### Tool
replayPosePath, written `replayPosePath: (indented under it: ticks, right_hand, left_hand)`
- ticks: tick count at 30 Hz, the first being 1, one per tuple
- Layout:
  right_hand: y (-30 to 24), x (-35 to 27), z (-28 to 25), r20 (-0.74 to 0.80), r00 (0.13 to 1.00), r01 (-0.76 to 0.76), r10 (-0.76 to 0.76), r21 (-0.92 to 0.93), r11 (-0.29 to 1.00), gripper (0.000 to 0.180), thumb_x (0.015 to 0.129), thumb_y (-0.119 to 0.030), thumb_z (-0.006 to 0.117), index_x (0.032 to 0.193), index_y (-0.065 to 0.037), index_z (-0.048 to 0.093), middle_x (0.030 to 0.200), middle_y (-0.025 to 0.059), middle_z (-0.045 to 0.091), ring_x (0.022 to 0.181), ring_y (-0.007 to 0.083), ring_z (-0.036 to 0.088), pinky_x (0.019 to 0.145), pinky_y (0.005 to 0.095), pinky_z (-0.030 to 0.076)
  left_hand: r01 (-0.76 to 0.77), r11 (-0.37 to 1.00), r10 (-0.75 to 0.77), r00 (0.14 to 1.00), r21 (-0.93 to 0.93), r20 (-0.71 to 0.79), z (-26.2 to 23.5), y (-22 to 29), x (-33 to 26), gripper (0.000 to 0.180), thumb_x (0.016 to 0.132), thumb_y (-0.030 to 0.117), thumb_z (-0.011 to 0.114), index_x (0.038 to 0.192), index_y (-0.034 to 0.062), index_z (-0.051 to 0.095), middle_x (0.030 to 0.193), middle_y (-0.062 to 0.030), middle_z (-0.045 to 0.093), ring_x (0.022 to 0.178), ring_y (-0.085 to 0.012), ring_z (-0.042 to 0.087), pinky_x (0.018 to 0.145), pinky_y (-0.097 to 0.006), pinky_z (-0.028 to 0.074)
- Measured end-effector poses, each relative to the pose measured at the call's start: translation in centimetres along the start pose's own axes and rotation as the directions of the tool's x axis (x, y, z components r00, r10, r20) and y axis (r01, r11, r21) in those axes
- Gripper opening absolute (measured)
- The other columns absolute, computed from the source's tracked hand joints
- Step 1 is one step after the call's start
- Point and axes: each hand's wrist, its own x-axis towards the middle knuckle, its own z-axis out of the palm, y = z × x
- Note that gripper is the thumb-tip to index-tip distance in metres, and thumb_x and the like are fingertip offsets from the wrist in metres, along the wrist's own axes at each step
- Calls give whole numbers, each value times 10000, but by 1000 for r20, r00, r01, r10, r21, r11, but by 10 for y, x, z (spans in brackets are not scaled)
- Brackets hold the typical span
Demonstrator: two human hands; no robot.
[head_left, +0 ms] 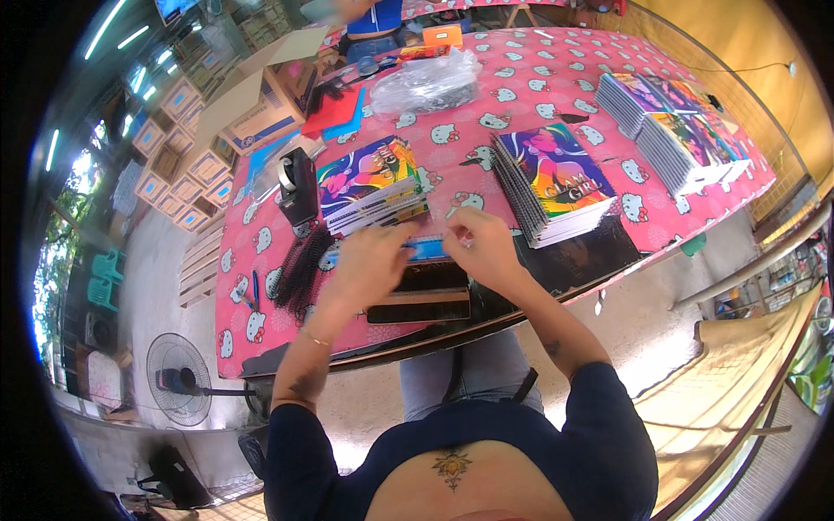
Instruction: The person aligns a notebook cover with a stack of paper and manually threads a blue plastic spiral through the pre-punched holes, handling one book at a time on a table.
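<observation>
My left hand (369, 260), slightly blurred, is curled at the near edge of the table, its fingertips closed beside a bright blue strip (426, 249). Opposite it, my right hand (482, 247) is pinched at the strip's right end; what either hand holds is too small or hidden. The strip lies above a black slatted block (420, 304) at the table edge. Just beyond my left hand is a stack of colourful notebooks (373, 182) with loose white edges. A taller stack of spiral-bound notebooks (556, 178) stands right of my right hand. Black binding coils (302, 273) lie left of my left hand.
A black tape dispenser (298, 187) stands left of the notebooks. Clear plastic wrap (426, 82) and an open cardboard box (269, 104) are farther back. More notebook stacks (686, 143) sit at the right. A floor fan (180, 379) stands left of the table; another person (375, 19) is across it.
</observation>
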Motion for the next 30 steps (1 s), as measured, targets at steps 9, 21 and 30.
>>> replayPosePath:
  ticks: [9, 21, 30]
  right_hand:
    - [-84, 3, -91, -170, 982, -62, 80, 111, 992, 541, 934, -86, 678, 1436, -6, 491, 1280, 116, 618, 1142, 215, 615, 983, 344, 488]
    - [109, 50, -230, 62, 947, -225, 315, -571, 790, 567, 874, -279, 740, 1309, 58, 604, 1284, 169, 644, 1124, 315, 640, 966, 433, 493]
    - [73, 3, -100, 37, 999, 13, 28, -804, 594, 633, 964, -436, 556, 1400, 23, 536, 1467, 198, 528, 1412, 355, 451, 1191, 600, 222]
  left_hand:
    - [-418, 867, 229, 818, -271, -527, -52, 64, 117, 451, 951, 254, 694, 1355, 79, 593, 1234, -202, 605, 1078, -278, 648, 852, -396, 526]
    - [-340, 934, 348, 810, 106, -471, 166, 37, 277, 423, 968, 466, 588, 1300, 218, 675, 1127, -173, 592, 1060, -367, 589, 904, -488, 473]
    - [-316, 926, 201, 874, -204, -443, 50, -62, 186, 322, 927, 216, 681, 1182, 21, 673, 1096, -173, 678, 1005, -347, 669, 875, -420, 533]
